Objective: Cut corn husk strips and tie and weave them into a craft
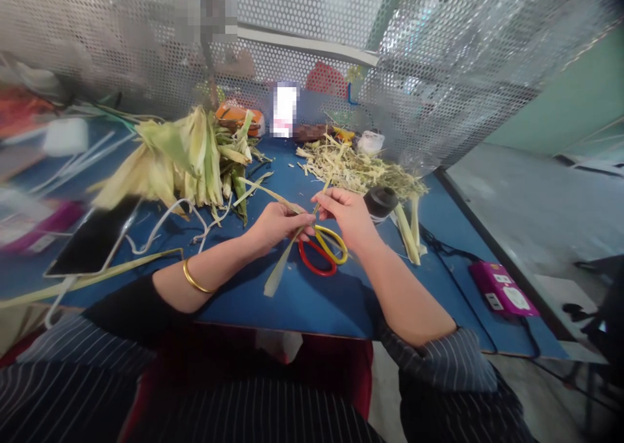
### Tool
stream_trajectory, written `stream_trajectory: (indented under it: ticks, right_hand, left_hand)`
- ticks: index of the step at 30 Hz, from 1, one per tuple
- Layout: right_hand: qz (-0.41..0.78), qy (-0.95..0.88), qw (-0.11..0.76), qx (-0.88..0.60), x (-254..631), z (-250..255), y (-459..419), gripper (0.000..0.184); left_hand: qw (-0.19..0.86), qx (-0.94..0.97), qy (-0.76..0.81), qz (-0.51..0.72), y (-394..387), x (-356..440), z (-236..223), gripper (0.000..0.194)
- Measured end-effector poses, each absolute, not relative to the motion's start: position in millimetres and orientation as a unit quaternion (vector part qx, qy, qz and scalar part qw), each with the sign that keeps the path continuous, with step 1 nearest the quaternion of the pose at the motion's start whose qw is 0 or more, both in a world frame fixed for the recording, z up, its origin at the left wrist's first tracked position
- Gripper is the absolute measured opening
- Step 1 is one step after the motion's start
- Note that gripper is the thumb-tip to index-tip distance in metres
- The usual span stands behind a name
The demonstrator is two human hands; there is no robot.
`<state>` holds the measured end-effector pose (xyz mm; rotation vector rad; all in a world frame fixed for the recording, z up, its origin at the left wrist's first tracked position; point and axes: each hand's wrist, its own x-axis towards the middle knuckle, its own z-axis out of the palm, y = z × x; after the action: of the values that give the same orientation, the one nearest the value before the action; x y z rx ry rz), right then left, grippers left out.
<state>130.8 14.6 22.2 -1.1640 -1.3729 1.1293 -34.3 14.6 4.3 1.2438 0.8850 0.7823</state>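
Over the blue table, my left hand (pixel 279 227) is closed in a pinch on corn husk strips (pixel 276 275). One strip end hangs down toward me, and another sticks out to the upper left. Close beside it, my right hand (pixel 344 210) pinches a thin piece of husk that points up between its fingertips. Where the strips meet is partly hidden by my fingers. Just below both hands lie scissors with red and yellow handle loops (pixel 316 265); their blades are covered from view.
A pile of corn husks (pixel 180 160) lies at left, near a dark-screened phone (pixel 92 238) and white cable. Husk scraps (pixel 355 170) heap at back right beside a black spool (pixel 381 202). A purple power strip (pixel 504 290) sits right. Perforated metal (pixel 302 46) stands behind.
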Motion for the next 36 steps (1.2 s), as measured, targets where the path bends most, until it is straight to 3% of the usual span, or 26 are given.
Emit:
stream_trajectory:
  ticks: [3,8,16,25,28,36]
  right_hand:
    - [0.445,-0.570,0.492,-0.485,131.4,23.8,14.4,0.022]
    - [0.423,-0.589,0.478,-0.495,132.7,20.5,17.2,0.025]
    - [0.307,-0.715,0.345,-0.525,134.0,15.7,16.1,0.024]
    - [0.407,-0.613,0.446,-0.509,132.8,16.1,17.7,0.017]
    - [0.388,-0.614,0.463,-0.508,136.0,18.7,18.8,0.016]
    - [0.257,-0.718,0.401,-0.507,133.1,21.0,13.1,0.021]
  left_hand:
    - [0.671,0.537,0.382,0.340,15.4,-35.5,1.9,0.033]
    - [0.668,0.511,0.405,0.358,17.1,-35.0,1.6,0.027]
    - [0.647,0.494,0.425,0.397,21.4,-36.1,0.4,0.024]
    - [0.661,0.552,0.378,0.340,15.6,-34.0,5.5,0.027]
    - [0.682,0.534,0.371,0.333,18.3,-35.3,6.6,0.031]
    - [0.681,0.522,0.391,0.333,21.0,-37.7,7.9,0.044]
